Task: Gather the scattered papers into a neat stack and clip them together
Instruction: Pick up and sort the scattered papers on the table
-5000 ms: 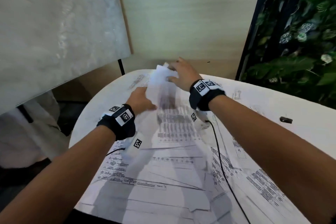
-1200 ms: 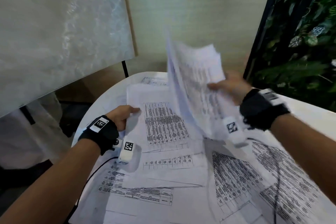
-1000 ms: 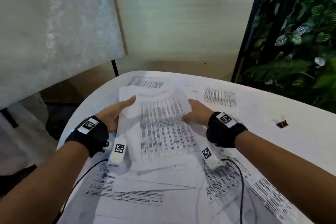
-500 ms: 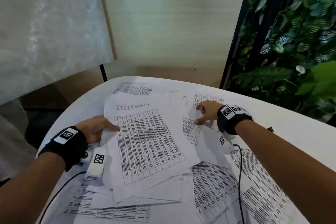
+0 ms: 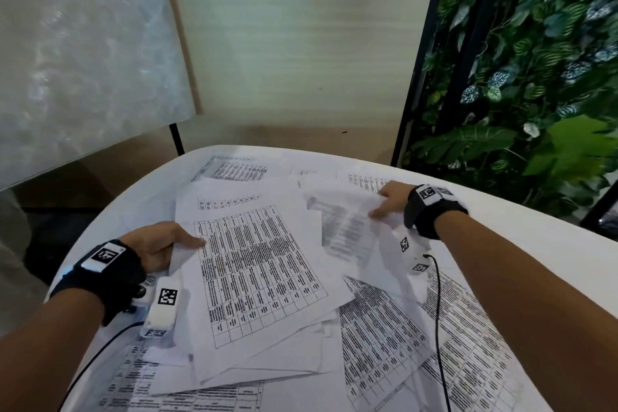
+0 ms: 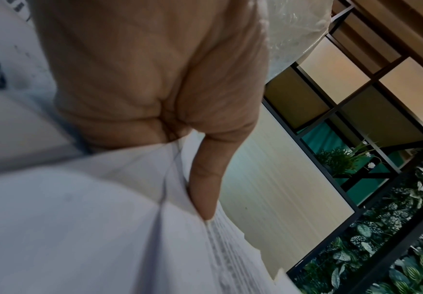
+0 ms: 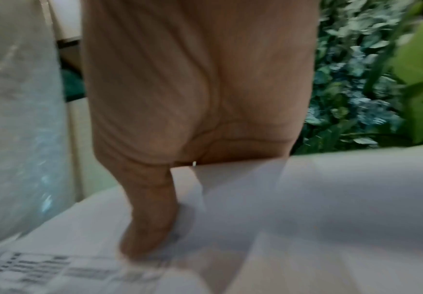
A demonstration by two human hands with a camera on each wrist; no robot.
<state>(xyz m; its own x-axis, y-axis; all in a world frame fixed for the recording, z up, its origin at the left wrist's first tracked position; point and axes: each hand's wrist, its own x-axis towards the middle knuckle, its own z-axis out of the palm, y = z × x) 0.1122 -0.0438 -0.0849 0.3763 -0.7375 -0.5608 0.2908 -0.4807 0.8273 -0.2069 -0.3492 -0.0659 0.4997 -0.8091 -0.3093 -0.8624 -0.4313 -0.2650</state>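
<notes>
- The left hand (image 5: pixel 157 249) holds the left edge of the gathered pile (image 5: pixel 254 274) of printed sheets: its thumb lies on top of the top page and the rest of the hand is under the edge, so this grip is grasping the pile.
- In the left wrist view the thumb (image 6: pixel 205 179) presses down on the paper edges, and several sheet edges show just beside it.
- The pile lies in the middle of the white surface (image 5: pixel 535 244), slightly fanned, with lower pages sticking out at its near and right sides. Its top page carries a dense printed table.
- The right hand (image 5: pixel 391 199) is farther back and to the right and pinches a single loose sheet (image 5: pixel 347 227) at its far right corner. That sheet is blurred and partly lifted off the surface, and its left part overlaps the right edge of the pile.
- In the right wrist view the thumb (image 7: pixel 152 214) sits on top of this sheet, so the right grip is grasping it.
- More scattered papers (image 5: pixel 418 338) lie flat around and under the pile: one at the far edge (image 5: pixel 234 170) of the surface, others to the right and near the body.
- Both wrists wear black bands with white tagged camera units, and a thin black cable (image 5: pixel 438 311) runs from the right one across the papers.
- A wall of green leaves (image 5: pixel 535 60) stands behind the surface on the right.
</notes>
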